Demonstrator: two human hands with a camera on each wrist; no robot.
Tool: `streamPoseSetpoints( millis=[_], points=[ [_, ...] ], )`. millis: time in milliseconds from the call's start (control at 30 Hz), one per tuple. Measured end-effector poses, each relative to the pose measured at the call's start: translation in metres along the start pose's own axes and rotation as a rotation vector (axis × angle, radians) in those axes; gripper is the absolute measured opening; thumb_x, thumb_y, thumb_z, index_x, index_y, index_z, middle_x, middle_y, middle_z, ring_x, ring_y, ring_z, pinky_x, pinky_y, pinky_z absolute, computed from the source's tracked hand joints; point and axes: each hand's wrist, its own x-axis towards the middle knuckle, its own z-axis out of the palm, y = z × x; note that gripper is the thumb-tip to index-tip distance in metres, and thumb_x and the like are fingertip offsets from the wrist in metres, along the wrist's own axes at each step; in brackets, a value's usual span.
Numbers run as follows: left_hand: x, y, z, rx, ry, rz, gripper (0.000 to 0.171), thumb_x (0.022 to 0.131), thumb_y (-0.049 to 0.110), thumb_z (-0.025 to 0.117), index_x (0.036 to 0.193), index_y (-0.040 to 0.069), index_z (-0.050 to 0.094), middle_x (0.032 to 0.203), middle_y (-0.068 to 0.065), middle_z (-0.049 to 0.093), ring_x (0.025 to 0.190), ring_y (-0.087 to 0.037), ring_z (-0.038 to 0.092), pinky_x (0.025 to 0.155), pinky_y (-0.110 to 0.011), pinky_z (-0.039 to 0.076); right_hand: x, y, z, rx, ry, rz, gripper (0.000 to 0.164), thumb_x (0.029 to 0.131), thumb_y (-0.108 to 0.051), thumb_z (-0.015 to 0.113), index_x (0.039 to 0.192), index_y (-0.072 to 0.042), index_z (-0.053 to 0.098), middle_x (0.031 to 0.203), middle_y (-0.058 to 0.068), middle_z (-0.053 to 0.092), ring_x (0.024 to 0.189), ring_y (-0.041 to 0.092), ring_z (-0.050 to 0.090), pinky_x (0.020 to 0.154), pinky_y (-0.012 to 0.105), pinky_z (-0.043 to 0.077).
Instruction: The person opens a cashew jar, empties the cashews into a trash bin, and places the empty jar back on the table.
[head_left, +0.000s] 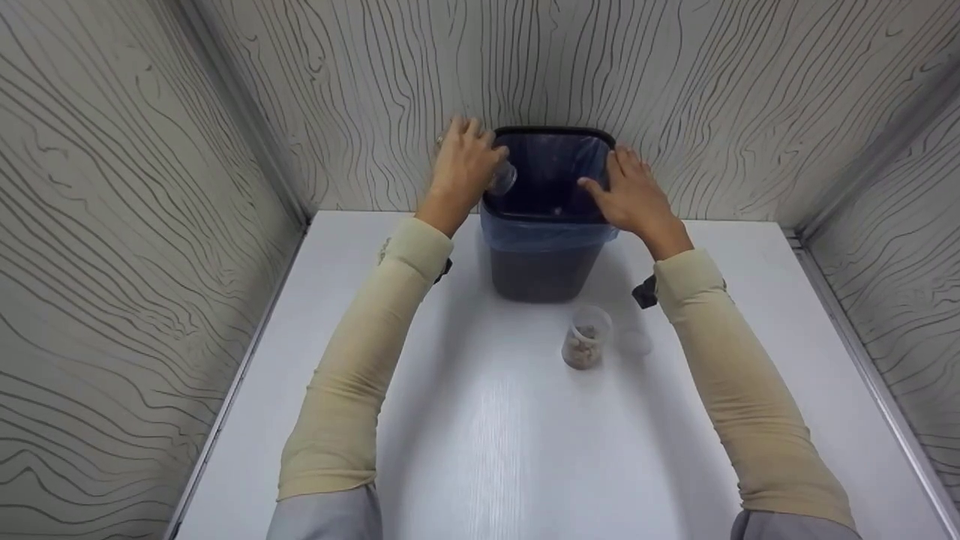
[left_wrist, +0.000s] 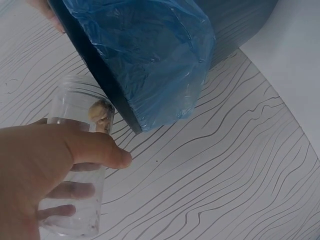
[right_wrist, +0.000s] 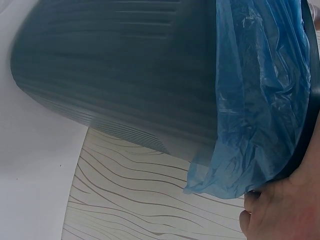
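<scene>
While your left hand [head_left: 463,166] grips the clear cylindrical jar [left_wrist: 96,176] with tan lumps [left_wrist: 101,114], its axis slants mouth-first to the blue-lined grey bin [head_left: 540,271] your right hand [head_left: 636,196] grips.

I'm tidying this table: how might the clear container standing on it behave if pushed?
The clear container looks like thin plastic, so it is probably light and may slide readily on the smooth-looking table. Its bits lie low inside, which might steady it. If it tipped, they would likely spill, since its top appears open.
</scene>
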Motion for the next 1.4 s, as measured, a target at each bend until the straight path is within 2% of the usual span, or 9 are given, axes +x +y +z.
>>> streamPoseSetpoints(
  millis=[133,367,533,767,967,1233,1400],
  points=[
    [0.0001,-0.0001,-0.0006,0.011,-0.007,0.002,0.044,0.107,0.032,0.062,0.151,0.027,0.056,0.152,-0.007,0.06,0.143,-0.032,0.049,0.124,-0.052,0.035,-0.0006,-0.0006,0.0002,-0.002,0.0,0.002,0.093,0.111,-0.063,0.027,0.167,0.007,0.003,0.177,0.027,-0.004,0.166,0.044,-0.005,0.134,0.055,-0.003],
    [0.0013,0.0,-0.0025,0.04,0.013,0.009,0.037,0.107,0.035,0.063,0.142,0.027,0.061,0.145,-0.004,0.063,0.135,-0.031,0.051,0.117,-0.048,0.037,-0.0017,-0.0008,-0.0021,-0.002,-0.015,0.0,0.091,0.112,-0.062,0.027,0.167,0.006,0.001,0.177,0.027,-0.006,0.166,0.043,-0.006,0.134,0.056,-0.003],
    [0.0016,0.0006,-0.0033,0.037,0.008,0.02,0.046,0.103,0.043,0.066,0.145,0.026,0.06,0.148,-0.006,0.062,0.139,-0.033,0.05,0.122,-0.051,0.035,-0.0014,-0.0001,-0.0016,0.001,-0.013,0.003,0.092,0.111,-0.063,0.026,0.167,0.006,0.001,0.177,0.026,-0.006,0.166,0.043,-0.006,0.134,0.056,-0.003],
    [0.0018,0.0011,-0.0033,0.028,0.014,0.02,0.047,0.1,0.032,0.072,0.146,0.027,0.061,0.15,-0.005,0.061,0.142,-0.032,0.049,0.125,-0.051,0.032,-0.0011,0.0005,-0.0002,0.0,0.001,0.002,0.092,0.111,-0.063,0.027,0.167,0.006,0.002,0.177,0.027,-0.004,0.166,0.043,-0.005,0.134,0.055,-0.003],
    [0.0024,0.0008,-0.0037,0.031,0.022,0.017,0.046,0.101,0.028,0.071,0.146,0.028,0.061,0.15,-0.005,0.061,0.144,-0.032,0.048,0.126,-0.052,0.03,-0.0013,0.0004,-0.0009,0.002,0.002,-0.001,0.092,0.111,-0.063,0.027,0.167,0.006,0.003,0.177,0.027,-0.004,0.166,0.043,-0.005,0.134,0.056,-0.003],
    [0.0045,-0.0001,-0.004,0.06,0.033,0.024,0.041,0.101,0.019,0.071,0.14,0.029,0.065,0.144,-0.003,0.062,0.137,-0.032,0.048,0.126,-0.053,0.027,-0.0011,0.0001,-0.0012,0.004,0.001,0.003,0.093,0.111,-0.064,0.027,0.168,0.005,0.003,0.178,0.026,-0.004,0.166,0.042,-0.006,0.134,0.056,-0.002],
    [0.0045,0.0007,-0.0028,0.068,0.071,0.038,0.043,0.1,0.012,0.069,0.139,0.03,0.066,0.147,-0.002,0.06,0.144,-0.033,0.045,0.129,-0.054,0.023,-0.0011,-0.001,-0.0008,0.005,-0.016,0.018,0.093,0.111,-0.065,0.026,0.168,0.004,0.001,0.178,0.025,-0.006,0.166,0.041,-0.008,0.134,0.055,-0.003]
  ],
)
